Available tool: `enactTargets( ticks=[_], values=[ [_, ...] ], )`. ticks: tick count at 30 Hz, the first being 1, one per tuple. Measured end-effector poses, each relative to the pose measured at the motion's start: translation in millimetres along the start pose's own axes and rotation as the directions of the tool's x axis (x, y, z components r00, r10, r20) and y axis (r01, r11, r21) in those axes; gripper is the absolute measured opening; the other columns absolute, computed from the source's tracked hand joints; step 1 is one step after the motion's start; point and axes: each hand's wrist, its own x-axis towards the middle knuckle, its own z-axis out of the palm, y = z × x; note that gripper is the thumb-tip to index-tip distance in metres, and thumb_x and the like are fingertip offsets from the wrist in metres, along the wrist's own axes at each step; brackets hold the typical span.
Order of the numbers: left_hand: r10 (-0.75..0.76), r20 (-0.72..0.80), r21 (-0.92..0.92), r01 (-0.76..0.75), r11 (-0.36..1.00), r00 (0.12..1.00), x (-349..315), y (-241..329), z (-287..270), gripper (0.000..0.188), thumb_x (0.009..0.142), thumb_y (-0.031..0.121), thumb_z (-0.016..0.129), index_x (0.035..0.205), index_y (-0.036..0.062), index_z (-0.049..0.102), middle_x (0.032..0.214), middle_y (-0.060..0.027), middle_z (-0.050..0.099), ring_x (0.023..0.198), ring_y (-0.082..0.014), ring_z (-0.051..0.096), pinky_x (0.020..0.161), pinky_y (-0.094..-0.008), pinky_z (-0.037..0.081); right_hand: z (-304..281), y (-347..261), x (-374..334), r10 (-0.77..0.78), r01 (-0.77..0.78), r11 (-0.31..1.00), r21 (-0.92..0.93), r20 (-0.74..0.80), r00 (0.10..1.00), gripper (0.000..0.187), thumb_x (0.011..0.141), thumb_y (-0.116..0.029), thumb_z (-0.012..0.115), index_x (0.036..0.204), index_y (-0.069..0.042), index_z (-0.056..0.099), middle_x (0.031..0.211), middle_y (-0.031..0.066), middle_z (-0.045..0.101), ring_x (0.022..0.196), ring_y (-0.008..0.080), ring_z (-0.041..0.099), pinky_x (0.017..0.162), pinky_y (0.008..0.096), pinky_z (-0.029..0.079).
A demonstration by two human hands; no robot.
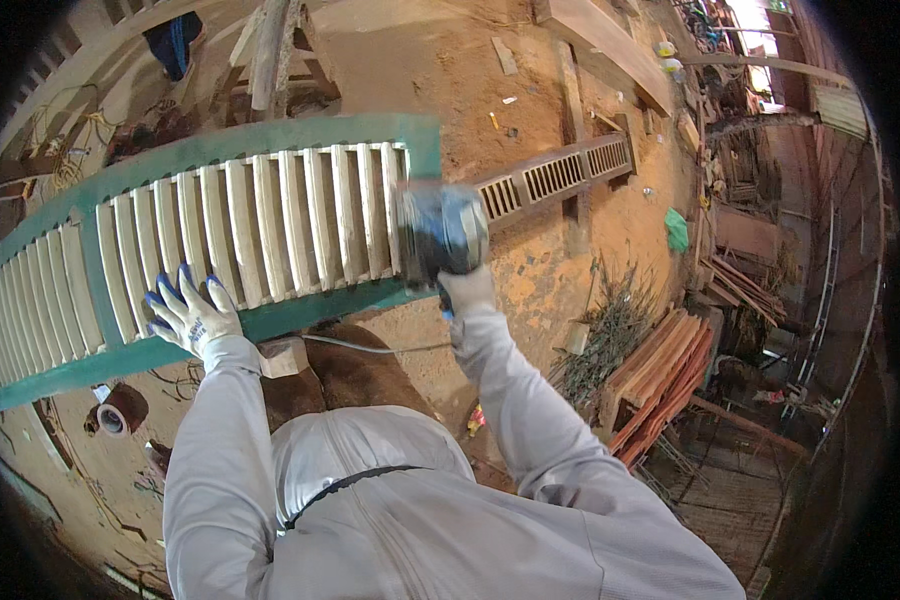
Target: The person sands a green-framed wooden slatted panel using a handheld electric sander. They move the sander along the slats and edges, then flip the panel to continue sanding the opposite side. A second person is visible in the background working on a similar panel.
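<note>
Glare upper right, blurred tool [450,228] — dark rim, bent edges (fisheye)

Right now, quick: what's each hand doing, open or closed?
Left hand: open, fingers spread on the green-framed louvered shutter.
Right hand: closed, holding a blurred blue power tool, likely a sander.

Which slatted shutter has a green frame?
The larger shutter, under the left hand. The smaller shutter, lying beyond the power tool in the right hand, is framed in brown instead.
</note>
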Motion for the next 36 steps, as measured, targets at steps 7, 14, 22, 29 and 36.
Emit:
enactTargets(
  ticks=[7, 14, 22, 29, 36],
  values=[
    [0.03, -0.022, 0.001, -0.03, 1.0, 0.999, -3, -4, 3, 0.054, 0.099, 0.046, 0.054, 0.148, 0.0224, 0.055, 0.164, -0.0082, 0.036, 0.155, -0.0372, 0.021, 0.124, -0.0615, 0.011, -7, -48, 16, -0.028, 0.028, 0.994, -0.101, 0.006, 1.0, 0.048, 0.074, -0.019, 0.078, 0.118, -0.002, 0.071, 0.108, 0.0215, 0.075, 0.107, 0.0327, 0.072, 0.092, 0.0398, 0.055],
    [0.011, -0.042, -0.002, -0.011, 1.0, 0.999, -3, -5, 0, 0.053, 0.098, 0.042, 0.057, 0.145, 0.0176, 0.057, 0.164, -0.0084, 0.036, 0.155, -0.0371, 0.023, 0.124, -0.061, 0.013, 21, -154, 171, -0.332, 0.328, 0.942, -0.069, -0.053, 0.942, 0.029, 0.073, -0.022, 0.085, 0.083, 0.004, 0.075, 0.068, 0.0094, 0.071, 0.059, 0.0198, 0.069, 0.055, 0.0376, 0.053],
    [0.036, -0.086, -0.018, -0.037, 0.999, 0.996, 0, -2, 4, 0.051, 0.099, 0.045, 0.055, 0.145, 0.0245, 0.057, 0.164, -0.0059, 0.036, 0.154, -0.0379, 0.024, 0.123, -0.063, 0.012, 11, -136, 190, -0.33, 0.318, 0.931, -0.18, -0.041, 0.943, 0.033, 0.073, -0.025, 0.083, 0.082, 0.006, 0.075, 0.069, 0.0123, 0.073, 0.062, 0.0237, 0.07, 0.058, 0.0388, 0.055],
    [0.023, -0.033, 0.073, -0.02, 0.997, 0.999, -1, -3, 9, 0.053, 0.1, 0.052, 0.051, 0.148, 0.0295, 0.053, 0.164, -0.0044, 0.036, 0.153, -0.0386, 0.025, 0.123, -0.0639, 0.011, -14, -21, 27, -0.038, 0.036, 0.993, -0.11, -0.012, 0.999, 0.048, 0.072, -0.021, 0.08, 0.114, 0.0, 0.072, 0.112, 0.0222, 0.075, 0.108, 0.0351, 0.072, 0.092, 0.0414, 0.055],
    [0.029, -0.085, -0.023, -0.031, 0.999, 0.996, -4, -1, 10, 0.052, 0.1, 0.047, 0.054, 0.149, 0.03, 0.051, 0.164, -0.0073, 0.035, 0.155, -0.0373, 0.023, 0.124, -0.0634, 0.01, -17, -34, 21, 0.005, -0.011, 0.988, -0.153, -0.037, 0.999, 0.051, 0.073, -0.023, 0.08, 0.118, -0.002, 0.07, 0.115, 0.0229, 0.073, 0.113, 0.0383, 0.069, 0.096, 0.0429, 0.053]
  ],
)
